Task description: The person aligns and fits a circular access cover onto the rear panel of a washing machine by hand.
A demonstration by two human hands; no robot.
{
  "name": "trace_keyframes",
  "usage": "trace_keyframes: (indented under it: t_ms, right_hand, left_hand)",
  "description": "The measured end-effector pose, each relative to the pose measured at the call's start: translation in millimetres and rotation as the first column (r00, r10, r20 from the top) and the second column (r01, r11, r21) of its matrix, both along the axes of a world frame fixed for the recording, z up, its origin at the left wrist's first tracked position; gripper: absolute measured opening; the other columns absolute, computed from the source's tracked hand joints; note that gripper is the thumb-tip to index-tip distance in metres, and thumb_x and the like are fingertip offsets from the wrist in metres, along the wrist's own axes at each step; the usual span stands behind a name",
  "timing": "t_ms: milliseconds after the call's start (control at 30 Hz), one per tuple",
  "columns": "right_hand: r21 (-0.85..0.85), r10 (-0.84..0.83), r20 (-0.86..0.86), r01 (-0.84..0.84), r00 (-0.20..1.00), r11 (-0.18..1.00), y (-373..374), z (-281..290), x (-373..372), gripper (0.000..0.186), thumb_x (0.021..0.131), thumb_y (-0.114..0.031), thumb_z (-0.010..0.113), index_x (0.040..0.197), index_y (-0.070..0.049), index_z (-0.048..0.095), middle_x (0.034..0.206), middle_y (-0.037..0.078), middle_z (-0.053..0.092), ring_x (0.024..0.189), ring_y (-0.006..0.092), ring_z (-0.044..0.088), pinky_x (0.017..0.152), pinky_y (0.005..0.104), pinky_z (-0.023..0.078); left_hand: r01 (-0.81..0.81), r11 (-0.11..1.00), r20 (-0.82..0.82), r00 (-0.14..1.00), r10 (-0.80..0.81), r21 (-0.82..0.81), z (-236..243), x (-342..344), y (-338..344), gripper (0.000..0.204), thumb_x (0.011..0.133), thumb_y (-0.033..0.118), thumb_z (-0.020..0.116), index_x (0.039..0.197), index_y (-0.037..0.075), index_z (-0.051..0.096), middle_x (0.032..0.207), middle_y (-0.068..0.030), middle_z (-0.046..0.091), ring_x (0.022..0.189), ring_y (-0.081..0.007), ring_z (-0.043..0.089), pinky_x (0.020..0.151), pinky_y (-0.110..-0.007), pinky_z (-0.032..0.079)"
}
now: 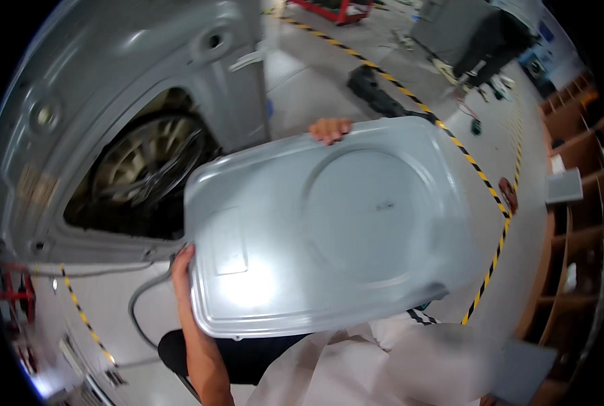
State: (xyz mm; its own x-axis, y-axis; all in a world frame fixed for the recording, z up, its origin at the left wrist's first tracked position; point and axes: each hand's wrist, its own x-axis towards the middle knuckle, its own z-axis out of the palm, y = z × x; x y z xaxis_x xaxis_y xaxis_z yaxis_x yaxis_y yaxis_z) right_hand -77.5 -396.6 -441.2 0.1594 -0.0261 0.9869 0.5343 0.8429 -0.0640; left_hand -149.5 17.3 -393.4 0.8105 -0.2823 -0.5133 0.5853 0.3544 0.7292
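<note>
A grey metal cover panel (268,223) with rounded corners and a round raised area is held tilted in front of me. My left hand (182,262) grips its left edge, the thumb side showing. Over the far edge curl the fingers of my right hand (330,130); the rest of that hand and its forearm are hidden behind the panel. Just left of the panel stands a large grey metal housing (237,111). Through its opening a spoked wheel (149,152) shows.
A grey hose (134,308) runs below the housing. Yellow-black tape (474,162) marks the floor. A black object (376,95) lies beyond the panel. Wooden shelves (566,250) stand at right. At far right a person in dark trousers (495,47) bends over; a red cart (339,10) is farther back.
</note>
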Motion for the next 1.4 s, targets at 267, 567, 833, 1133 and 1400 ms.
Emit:
trace_keyframes:
  t_ms: [267,567,833,1133,1400]
  right_hand:
    - [0.180,-0.179,-0.407,0.270,0.896,0.946,34.0,-22.1,-42.1,0.031,0.092,-0.030,0.046,0.112,-0.007,0.052,0.108,0.013,0.057,0.101,0.0246,0.054,0.083,0.0411,0.040]
    - [-0.600,-0.764,-0.615,0.513,0.195,0.614,112.1,24.8,-194.3,0.031,0.092,-0.030,0.048,0.112,-0.007,0.052,0.108,0.013,0.057,0.100,0.0250,0.055,0.083,0.0410,0.040]
    - [-0.857,-0.867,-0.441,0.180,0.231,0.483,146.4,39.6,-256.2,0.031,0.091,-0.029,0.050,0.111,-0.006,0.053,0.109,0.013,0.058,0.100,0.0254,0.055,0.083,0.0410,0.041]
    - [-0.945,-0.907,-0.286,0.065,0.310,0.320,154.6,39.4,-257.7,0.031,0.090,-0.028,0.052,0.111,-0.006,0.053,0.109,0.013,0.058,0.099,0.0258,0.055,0.083,0.0410,0.041]
    - [-0.995,-0.955,-0.017,0.090,0.296,0.046,176.1,10.9,-227.5,0.031,0.089,-0.028,0.054,0.111,-0.006,0.054,0.109,0.013,0.058,0.099,0.0262,0.056,0.083,0.0409,0.042]
  left_hand:
    - [0.037,0.999,0.047,0.998,-0.036,-0.029,31.2,-17.4,-0.3,0.028,0.081,0.017,0.061,0.102,-0.002,0.061,0.087,-0.0085,0.066,0.071,-0.0139,0.063,0.066,-0.022,0.049]
    - [0.042,0.998,-0.109,0.993,-0.036,0.054,52.3,-26.5,-13.5,0.038,0.081,0.026,0.063,0.100,-0.006,0.058,0.085,-0.0135,0.063,0.069,-0.0175,0.064,0.061,-0.026,0.052]
    - [0.140,0.988,-0.010,0.990,-0.141,-0.064,51.5,-30.3,-6.8,0.035,0.082,0.024,0.063,0.101,-0.005,0.058,0.087,-0.0122,0.064,0.071,-0.0159,0.064,0.060,-0.028,0.053]
    - [-0.061,0.995,-0.013,0.998,0.060,-0.082,80.8,-39.3,-6.0,0.031,0.081,0.021,0.058,0.101,-0.002,0.057,0.083,-0.0086,0.063,0.068,-0.0140,0.062,0.061,-0.026,0.051]
    - [-0.177,0.971,0.138,0.970,0.199,-0.162,97.7,-50.5,11.5,0.032,0.076,0.016,0.056,0.100,-0.004,0.057,0.082,-0.0096,0.061,0.069,-0.0154,0.060,0.063,-0.026,0.049]
